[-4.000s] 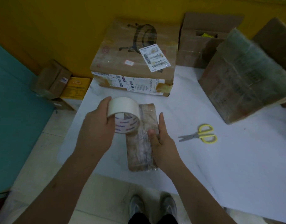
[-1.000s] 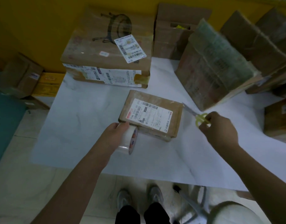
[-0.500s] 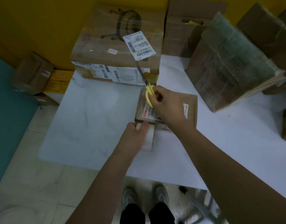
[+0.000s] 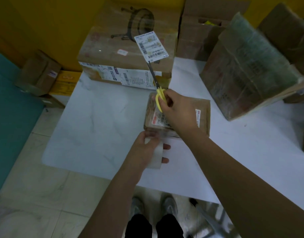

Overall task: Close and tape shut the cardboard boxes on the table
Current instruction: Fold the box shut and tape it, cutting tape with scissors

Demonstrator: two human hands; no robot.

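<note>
A small flat cardboard box [image 4: 203,110] with a shipping label lies on the white table [image 4: 104,121], its near side wrapped in clear tape. My left hand [image 4: 144,152] grips the white tape roll [image 4: 156,156] just in front of the box's near edge. My right hand [image 4: 178,110] hovers over the box and holds yellow-handled scissors [image 4: 158,93], blades shut and pointing away toward the big box. Much of the small box's top is hidden by my right hand.
A large taped carton [image 4: 127,47] with a loose label stands at the table's far side. A film-wrapped box [image 4: 251,69] leans at the right, with open cartons [image 4: 199,31] behind. More boxes [image 4: 39,73] sit on the floor at left.
My right hand picked up the scissors from the table's right side and brought them over the small box. My left hand brought the roll to the box's near edge.
</note>
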